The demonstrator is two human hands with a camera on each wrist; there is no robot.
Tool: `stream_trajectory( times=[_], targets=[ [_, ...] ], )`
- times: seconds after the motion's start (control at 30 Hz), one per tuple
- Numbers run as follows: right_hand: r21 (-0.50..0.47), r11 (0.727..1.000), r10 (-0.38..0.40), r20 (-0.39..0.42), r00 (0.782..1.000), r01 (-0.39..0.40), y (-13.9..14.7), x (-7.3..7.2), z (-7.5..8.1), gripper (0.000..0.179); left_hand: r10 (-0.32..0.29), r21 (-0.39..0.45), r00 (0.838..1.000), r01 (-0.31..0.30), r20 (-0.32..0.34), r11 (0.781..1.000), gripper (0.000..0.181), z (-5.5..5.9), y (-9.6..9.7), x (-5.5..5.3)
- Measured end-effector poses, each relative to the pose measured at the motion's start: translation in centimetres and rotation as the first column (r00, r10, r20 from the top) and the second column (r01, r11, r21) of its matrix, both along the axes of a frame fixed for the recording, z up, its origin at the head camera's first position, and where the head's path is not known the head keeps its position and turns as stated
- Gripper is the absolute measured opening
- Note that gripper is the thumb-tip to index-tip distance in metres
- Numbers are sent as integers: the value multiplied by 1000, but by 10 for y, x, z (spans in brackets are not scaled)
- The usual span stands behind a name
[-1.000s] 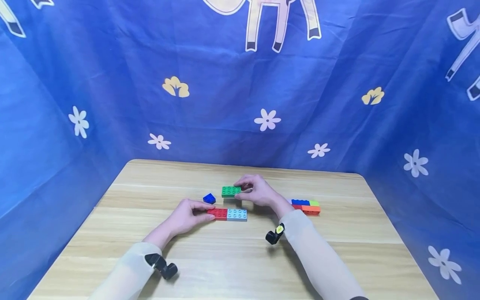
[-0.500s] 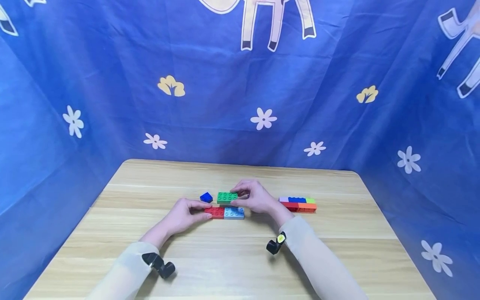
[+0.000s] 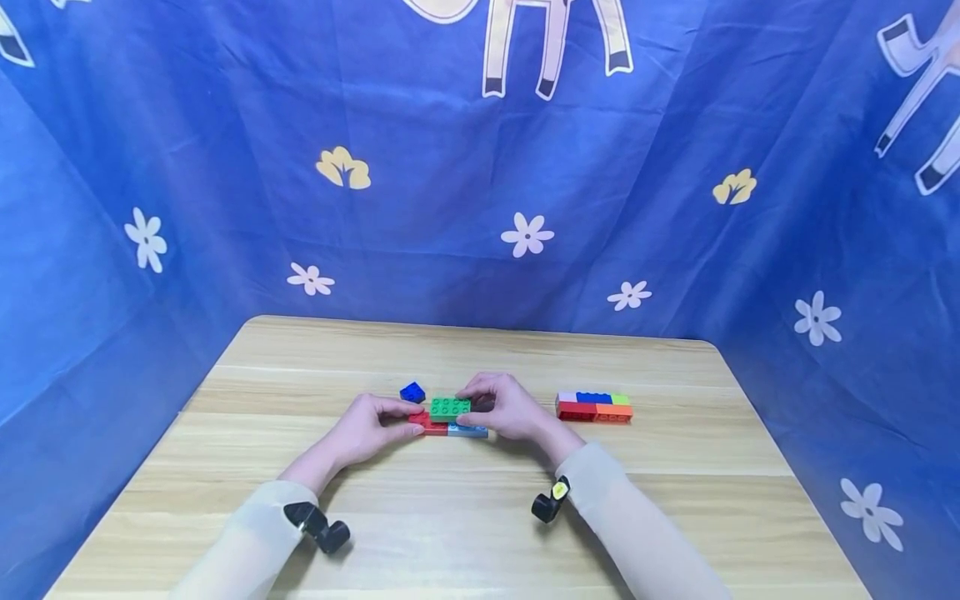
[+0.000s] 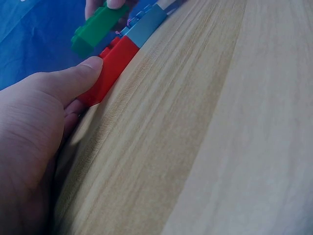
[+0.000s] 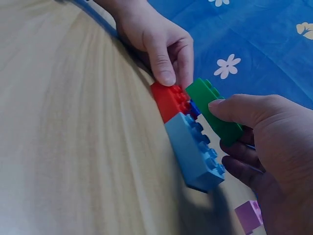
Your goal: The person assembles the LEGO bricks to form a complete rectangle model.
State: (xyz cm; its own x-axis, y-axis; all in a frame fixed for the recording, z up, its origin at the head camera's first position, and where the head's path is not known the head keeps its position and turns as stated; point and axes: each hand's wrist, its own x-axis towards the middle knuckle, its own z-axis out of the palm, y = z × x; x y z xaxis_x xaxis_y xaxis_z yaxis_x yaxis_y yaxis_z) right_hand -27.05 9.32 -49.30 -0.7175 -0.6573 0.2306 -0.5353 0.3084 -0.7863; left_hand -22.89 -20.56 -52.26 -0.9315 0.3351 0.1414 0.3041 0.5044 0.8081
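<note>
My left hand [image 3: 366, 432] pinches the left end of a red brick [image 5: 166, 101] that lies on the table. End to end with it stands a light blue brick [image 5: 190, 149], both studs up. Between thumb and fingers, my right hand [image 3: 512, 408] holds a green brick [image 3: 447, 407] just over the seam of these two. In the right wrist view the green brick [image 5: 210, 110] is tilted, with a gap between it and the studs below. Behind the red brick sits a small dark blue brick [image 3: 412, 392].
Right of my right hand, a built block [image 3: 594, 410] of lavender, blue, lime, red and orange bricks stands on the wooden table [image 3: 465, 517]. A blue patterned cloth [image 3: 450, 208] hangs round the back and sides.
My right hand has brought the green brick nearer and down, from behind the row to over the red and light blue bricks. My left hand keeps its grip on the red brick.
</note>
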Motion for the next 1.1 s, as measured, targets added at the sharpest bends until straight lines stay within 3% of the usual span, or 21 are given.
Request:
stream_trajectory(
  times=[0.17, 0.47, 0.83, 1.1],
  targets=[
    [28, 1000, 6, -19, 1000, -5, -1, 1, -4, 36, -4, 4, 1000, 4, 3, 1000, 36, 0, 0, -1],
    [-19, 999, 36, 19, 999, -35, -1, 4, -7, 36, -7, 1, 1000, 7, 15, 1000, 37, 0, 0, -1],
    [33, 999, 32, -21, 999, -31, -1, 6, -8, 37, -28, 7, 1000, 28, 10, 1000, 37, 3, 1, -1],
    [48, 999, 26, -45, 999, -23, 0, 7, -11, 39, -51, 13, 998, 51, 22, 999, 54, 13, 10, -1]
  ],
)
